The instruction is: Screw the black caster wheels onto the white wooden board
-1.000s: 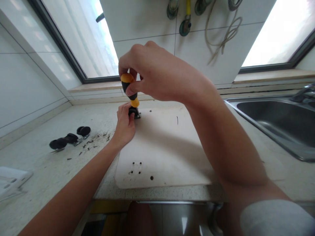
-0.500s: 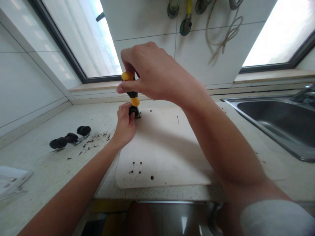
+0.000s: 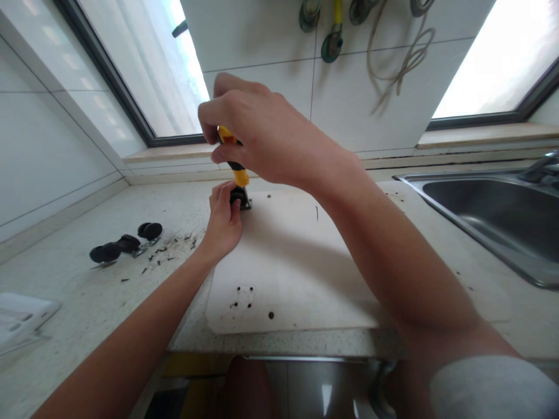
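A white board (image 3: 297, 273) lies flat on the countertop. At its far left corner sits a black caster wheel (image 3: 238, 196) with a metal plate against the board. My left hand (image 3: 225, 221) is closed around this caster, thumb and fingers on the wheel. Above it, my right hand (image 3: 257, 128) grips a yellow and black screwdriver (image 3: 239, 173) from the top. The screwdriver points down at the caster's plate; its tip is hard to make out. Four-hole marks show in the board's near left corner.
Several loose black casters (image 3: 126, 243) lie on the counter to the left, beside scattered screws (image 3: 159, 256) and dark debris. A white plastic object (image 3: 24, 317) is at the left edge. On the right is a steel sink (image 3: 489, 215). Windows and a tiled wall stand behind.
My right hand's fingers have shifted and opened a little around the screwdriver's handle, with the hand turned slightly left. My left hand stays on the caster.
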A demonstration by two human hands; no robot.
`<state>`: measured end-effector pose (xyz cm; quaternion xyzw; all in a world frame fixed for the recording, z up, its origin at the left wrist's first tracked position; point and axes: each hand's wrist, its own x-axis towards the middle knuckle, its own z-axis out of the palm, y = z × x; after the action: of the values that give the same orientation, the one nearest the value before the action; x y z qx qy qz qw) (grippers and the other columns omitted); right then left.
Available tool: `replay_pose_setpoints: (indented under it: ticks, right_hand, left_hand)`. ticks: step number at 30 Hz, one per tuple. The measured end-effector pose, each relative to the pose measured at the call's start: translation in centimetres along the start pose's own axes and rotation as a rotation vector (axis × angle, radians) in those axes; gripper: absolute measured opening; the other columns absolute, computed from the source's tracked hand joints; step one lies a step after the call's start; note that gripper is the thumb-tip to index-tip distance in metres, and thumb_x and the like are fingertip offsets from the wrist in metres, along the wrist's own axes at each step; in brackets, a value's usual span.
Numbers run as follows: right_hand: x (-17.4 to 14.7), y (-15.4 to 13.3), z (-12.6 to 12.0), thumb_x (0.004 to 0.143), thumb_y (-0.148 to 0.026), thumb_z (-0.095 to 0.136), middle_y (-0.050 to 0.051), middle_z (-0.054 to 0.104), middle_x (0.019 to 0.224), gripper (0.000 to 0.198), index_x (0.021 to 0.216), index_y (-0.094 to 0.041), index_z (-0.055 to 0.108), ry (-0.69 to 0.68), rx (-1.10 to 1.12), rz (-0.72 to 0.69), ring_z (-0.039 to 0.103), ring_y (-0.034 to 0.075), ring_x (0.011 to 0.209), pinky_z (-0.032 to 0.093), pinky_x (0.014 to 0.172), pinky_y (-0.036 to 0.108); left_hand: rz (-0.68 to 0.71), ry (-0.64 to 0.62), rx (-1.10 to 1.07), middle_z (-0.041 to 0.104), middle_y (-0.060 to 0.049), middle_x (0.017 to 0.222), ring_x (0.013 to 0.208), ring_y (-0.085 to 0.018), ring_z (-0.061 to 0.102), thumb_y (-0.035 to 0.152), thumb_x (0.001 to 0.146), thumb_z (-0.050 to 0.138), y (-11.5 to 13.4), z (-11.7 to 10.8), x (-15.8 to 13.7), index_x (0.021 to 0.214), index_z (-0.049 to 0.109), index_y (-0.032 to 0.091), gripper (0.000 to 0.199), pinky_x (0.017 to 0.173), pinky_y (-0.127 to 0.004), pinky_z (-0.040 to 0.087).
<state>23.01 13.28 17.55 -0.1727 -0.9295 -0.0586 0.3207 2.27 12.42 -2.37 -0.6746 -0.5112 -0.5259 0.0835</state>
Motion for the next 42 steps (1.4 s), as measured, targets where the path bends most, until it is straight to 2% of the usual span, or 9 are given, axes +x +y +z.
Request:
replay_pose_setpoints:
  ticks: [5, 10, 14, 17, 19, 24, 29, 38, 42]
  right_hand:
    - [-0.2, 0.8, -0.5, 0.081, -0.02, 0.07, 0.002, 0.08, 0.108, 0.028, 0.105, -0.034, 0.075, -0.055, 0.047, -0.024, 0.071, 0.029, 0.105, 0.048, 0.088, 0.046]
    - [-0.2, 1.0, -0.9, 0.076, -0.024, 0.083, 0.005, 0.079, 0.109, 0.021, 0.091, -0.033, 0.071, -0.016, 0.051, 0.048, 0.071, 0.034, 0.099, 0.047, 0.087, 0.048]
    - [0.1, 0.7, -0.6, 0.08, -0.045, 0.092, 0.008, 0.078, 0.101, 0.032, 0.084, -0.031, 0.064, -0.004, -0.001, 0.165, 0.069, 0.037, 0.105, 0.047, 0.083, 0.046]
    - [0.5, 0.5, 0.0, 0.082, -0.066, 0.091, 0.01, 0.077, 0.1, 0.046, 0.086, -0.03, 0.063, 0.011, -0.05, 0.231, 0.067, 0.039, 0.111, 0.046, 0.081, 0.043]
    - [0.6, 0.3, 0.5, 0.084, -0.071, 0.089, 0.01, 0.076, 0.1, 0.049, 0.09, -0.029, 0.064, 0.033, -0.075, 0.246, 0.068, 0.039, 0.111, 0.045, 0.08, 0.041]
    - [0.6, -0.4, 1.5, 0.097, -0.059, 0.082, 0.009, 0.076, 0.111, 0.039, 0.1, -0.024, 0.066, 0.064, -0.095, 0.161, 0.069, 0.032, 0.102, 0.037, 0.071, 0.038]
    - [0.5, -0.8, 1.7, 0.099, -0.04, 0.083, 0.008, 0.075, 0.126, 0.023, 0.105, -0.025, 0.067, 0.027, -0.107, 0.172, 0.071, 0.03, 0.109, 0.035, 0.071, 0.036]
    - [-0.1, 0.3, -0.3, 0.086, -0.03, 0.087, 0.002, 0.08, 0.108, 0.02, 0.088, -0.03, 0.067, -0.1, 0.052, 0.123, 0.07, 0.026, 0.101, 0.042, 0.077, 0.037]
    - [0.0, 0.6, -0.5, 0.084, -0.033, 0.089, 0.003, 0.079, 0.102, 0.027, 0.081, -0.028, 0.063, -0.084, 0.06, 0.126, 0.068, 0.026, 0.096, 0.041, 0.076, 0.037]
  left_hand:
    - [0.019, -0.014, 0.006, 0.063, -0.015, 0.14, 0.135, -0.034, 0.059, 0.013, 0.101, 0.05, -0.1, -0.1, 0.0, 0.138, 0.058, 0.03, 0.042, 0.122, -0.062, 0.05]
    - [0.011, -0.009, -0.008, 0.063, -0.014, 0.141, 0.135, -0.035, 0.06, 0.014, 0.101, 0.051, -0.1, -0.1, 0.0, 0.14, 0.058, 0.031, 0.043, 0.123, -0.065, 0.05]
    - [0.025, 0.003, -0.007, 0.062, -0.014, 0.144, 0.137, -0.035, 0.059, 0.015, 0.103, 0.051, -0.2, 0.0, -0.1, 0.143, 0.058, 0.031, 0.044, 0.124, -0.066, 0.049]
    - [0.029, 0.007, -0.009, 0.062, -0.014, 0.142, 0.135, -0.035, 0.059, 0.015, 0.102, 0.05, -0.1, 0.1, -0.1, 0.142, 0.059, 0.03, 0.044, 0.123, -0.066, 0.05]
    - [0.02, 0.01, -0.014, 0.063, -0.014, 0.14, 0.133, -0.035, 0.06, 0.014, 0.102, 0.05, 0.0, 0.1, 0.0, 0.139, 0.06, 0.03, 0.042, 0.121, -0.065, 0.051]
    - [0.001, 0.018, -0.019, 0.064, -0.014, 0.136, 0.131, -0.035, 0.06, 0.014, 0.1, 0.051, 0.1, 0.1, 0.0, 0.133, 0.061, 0.029, 0.037, 0.12, -0.064, 0.053]
    - [0.011, 0.02, -0.006, 0.063, -0.014, 0.14, 0.132, -0.034, 0.06, 0.013, 0.099, 0.05, 0.0, 0.2, -0.1, 0.139, 0.06, 0.03, 0.045, 0.119, -0.063, 0.053]
    - [0.038, 0.023, -0.024, 0.064, -0.014, 0.138, 0.133, -0.034, 0.06, 0.012, 0.101, 0.051, -0.3, 0.2, -0.1, 0.134, 0.06, 0.03, 0.039, 0.121, -0.063, 0.051]
    - [0.033, 0.027, -0.026, 0.064, -0.014, 0.137, 0.133, -0.035, 0.06, 0.013, 0.101, 0.051, -0.3, 0.2, -0.1, 0.134, 0.06, 0.029, 0.038, 0.12, -0.063, 0.051]
